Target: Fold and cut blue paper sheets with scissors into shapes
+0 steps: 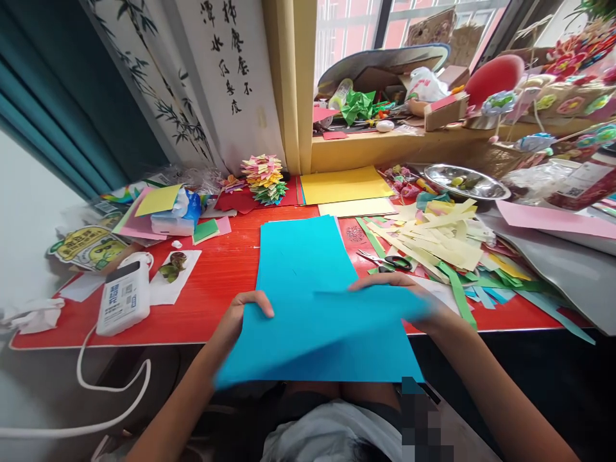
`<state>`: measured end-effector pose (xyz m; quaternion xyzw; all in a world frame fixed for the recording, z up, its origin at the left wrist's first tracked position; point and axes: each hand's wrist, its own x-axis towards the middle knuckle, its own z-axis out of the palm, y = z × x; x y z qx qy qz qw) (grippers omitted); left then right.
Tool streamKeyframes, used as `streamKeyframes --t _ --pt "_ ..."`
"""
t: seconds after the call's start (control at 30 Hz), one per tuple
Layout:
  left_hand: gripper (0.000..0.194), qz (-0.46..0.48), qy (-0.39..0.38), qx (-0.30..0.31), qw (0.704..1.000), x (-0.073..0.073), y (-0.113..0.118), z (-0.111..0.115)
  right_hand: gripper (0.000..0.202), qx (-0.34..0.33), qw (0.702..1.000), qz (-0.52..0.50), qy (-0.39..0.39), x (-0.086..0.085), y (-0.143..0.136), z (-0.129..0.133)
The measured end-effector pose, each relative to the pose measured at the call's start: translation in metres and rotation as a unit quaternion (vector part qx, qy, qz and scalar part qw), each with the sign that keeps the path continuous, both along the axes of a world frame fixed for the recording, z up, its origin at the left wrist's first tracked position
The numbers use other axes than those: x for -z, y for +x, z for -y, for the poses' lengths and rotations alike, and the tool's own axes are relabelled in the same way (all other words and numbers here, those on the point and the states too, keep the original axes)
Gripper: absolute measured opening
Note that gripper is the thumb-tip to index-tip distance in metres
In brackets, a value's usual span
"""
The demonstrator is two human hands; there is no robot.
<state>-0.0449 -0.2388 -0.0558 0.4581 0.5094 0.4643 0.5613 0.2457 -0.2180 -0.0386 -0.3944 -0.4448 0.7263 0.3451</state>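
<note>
A bright blue sheet of paper [308, 327] is bent and lifted at its near part, its edges smeared by motion. My left hand [248, 307] is closed on its left edge, thumb on top and fingers hidden underneath. On the right side, my right hand [409, 289] grips the raised corner, which covers part of the hand. More blue paper [303, 247] lies flat beyond it on the red table [226, 256], and blue paper also shows below the lifted sheet, past the table's front edge.
Black-handled scissors [385, 260] lie right of the blue paper, beside a heap of cut paper strips [443, 237]. Yellow sheets [346, 186] and a folded-paper stack [264, 179] are at the back. A white power bank [125, 295] with a cable sits left.
</note>
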Motion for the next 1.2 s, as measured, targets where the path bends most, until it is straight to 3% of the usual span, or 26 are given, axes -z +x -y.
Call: streamKeyframes --t 0.1,0.2,0.3,0.4,0.47,0.53,0.63,0.7,0.77,0.83,0.93,1.0,1.1,1.2 --pt "0.043 0.093 -0.017 0.095 0.991 0.014 -0.005 0.005 0.014 -0.040 0.999 -0.023 0.005 0.003 -0.005 0.000" --pt "0.050 0.156 -0.001 0.122 0.980 0.017 -0.009 0.011 0.023 -0.023 0.997 -0.067 -0.002 0.005 -0.012 -0.001" --pt "0.048 0.213 0.036 0.084 0.973 0.015 -0.009 0.017 0.005 0.041 0.992 -0.115 0.005 0.011 -0.020 0.000" --pt "0.038 0.239 0.086 -0.009 0.967 0.021 -0.007 0.024 0.036 0.046 0.985 -0.168 0.002 0.020 -0.028 0.007" --pt "0.033 0.182 0.138 -0.052 0.972 0.030 -0.005 0.030 0.056 0.009 0.982 -0.187 0.006 0.023 -0.035 0.014" --pt "0.030 0.102 0.189 -0.052 0.975 0.037 -0.005 0.036 0.060 0.019 0.986 -0.166 0.019 0.020 -0.042 0.020" --pt "0.019 -0.065 0.213 0.085 0.971 0.032 -0.009 0.047 0.041 0.126 0.988 -0.086 0.030 0.010 -0.049 0.022" --pt "0.012 -0.191 0.183 0.227 0.937 0.017 -0.015 0.051 0.033 0.160 0.985 -0.050 0.034 0.003 -0.049 0.020" --pt "0.042 -0.242 0.145 0.310 0.908 -0.001 -0.018 0.051 0.032 0.137 0.989 -0.038 0.038 -0.002 -0.048 0.016" --pt "0.062 -0.220 0.134 0.267 0.929 -0.017 -0.015 0.045 0.030 0.104 0.993 -0.032 0.039 -0.004 -0.048 0.015" --pt "0.059 -0.182 0.128 0.072 0.972 -0.029 0.002 0.028 0.028 0.050 0.997 -0.018 0.061 -0.004 -0.051 0.019" --pt "0.059 -0.172 0.113 -0.001 0.979 -0.031 0.016 0.018 0.027 0.008 0.996 -0.019 0.084 -0.006 -0.054 0.024" --pt "0.049 -0.159 0.095 -0.020 0.982 -0.032 0.033 0.011 0.025 -0.025 0.994 -0.027 0.106 -0.009 -0.057 0.030" --pt "0.033 -0.148 0.085 -0.042 0.984 -0.033 0.042 0.015 0.024 0.003 0.995 -0.015 0.103 -0.012 -0.058 0.034"
